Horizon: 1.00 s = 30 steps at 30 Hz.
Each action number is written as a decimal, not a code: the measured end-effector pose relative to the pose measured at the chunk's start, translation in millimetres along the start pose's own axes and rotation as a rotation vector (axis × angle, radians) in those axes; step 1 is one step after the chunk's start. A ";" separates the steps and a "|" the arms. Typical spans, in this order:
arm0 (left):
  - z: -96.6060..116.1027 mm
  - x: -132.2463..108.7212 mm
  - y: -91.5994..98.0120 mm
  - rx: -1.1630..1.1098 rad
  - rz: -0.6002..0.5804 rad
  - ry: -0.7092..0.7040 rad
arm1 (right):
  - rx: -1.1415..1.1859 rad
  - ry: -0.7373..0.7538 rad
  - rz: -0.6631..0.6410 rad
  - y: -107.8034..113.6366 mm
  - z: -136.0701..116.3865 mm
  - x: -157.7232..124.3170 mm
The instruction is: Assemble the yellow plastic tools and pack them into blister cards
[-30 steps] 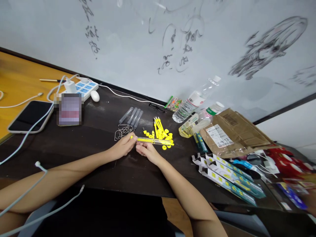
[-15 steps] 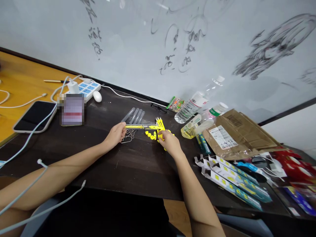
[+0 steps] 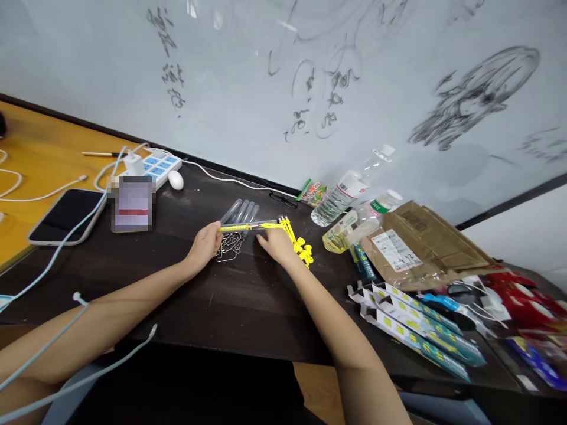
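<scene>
My left hand (image 3: 206, 245) is closed around one end of a slim clear tube (image 3: 237, 226) with a yellow marked strip inside. The tube points right, its yellow tip end passing over my right hand (image 3: 279, 245). That hand is low over the table with the thumb held out to the left; its other fingers are mostly hidden. Just right of it lie small yellow caps (image 3: 303, 251) and several yellow sticks (image 3: 287, 225). Behind the held tube are several empty clear tubes (image 3: 241, 211). Bent metal wire hooks (image 3: 228, 246) lie beside my left hand.
Flattened teal-and-white boxes (image 3: 420, 330), a brown package (image 3: 425, 236) and two bottles (image 3: 334, 203) stand or lie on the right. At left are a phone (image 3: 66, 217), a power strip (image 3: 162, 165) and loose white cables. A whiteboard (image 3: 239, 88) rises behind the table.
My right hand has shifted left from the yellow pieces, uncovering the caps at the right. My left hand still holds the tube. The view has tilted slightly.
</scene>
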State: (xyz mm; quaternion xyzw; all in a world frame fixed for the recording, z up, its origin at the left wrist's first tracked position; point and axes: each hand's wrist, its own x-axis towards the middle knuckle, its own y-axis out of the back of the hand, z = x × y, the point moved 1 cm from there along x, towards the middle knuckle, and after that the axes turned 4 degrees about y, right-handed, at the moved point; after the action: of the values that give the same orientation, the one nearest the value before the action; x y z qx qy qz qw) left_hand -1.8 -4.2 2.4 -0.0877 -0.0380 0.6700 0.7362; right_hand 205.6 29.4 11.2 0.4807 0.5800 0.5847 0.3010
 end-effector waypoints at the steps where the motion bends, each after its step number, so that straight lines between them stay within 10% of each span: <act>1: -0.4 0.5 0.5 -0.001 0.003 -0.002 | 0.017 -0.018 -0.042 -1.0 -2.3 6.9; 9: 0.8 0.1 1.3 0.033 0.031 0.002 | 0.203 -0.045 0.003 5.3 5.0 17.8; 19: -1.6 -6.3 -5.1 0.155 -0.003 0.024 | 1.656 -0.286 0.254 19.9 23.8 -58.5; 30: -2.0 -7.7 -4.9 0.268 0.004 -0.049 | 1.699 -0.251 0.269 16.6 18.1 -64.8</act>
State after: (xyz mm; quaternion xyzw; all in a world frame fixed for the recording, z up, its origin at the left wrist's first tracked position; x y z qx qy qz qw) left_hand 2.6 -12.4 1.8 0.0277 0.0342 0.6724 0.7388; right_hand 248.6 -24.9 11.1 0.6680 0.7209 -0.0729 -0.1698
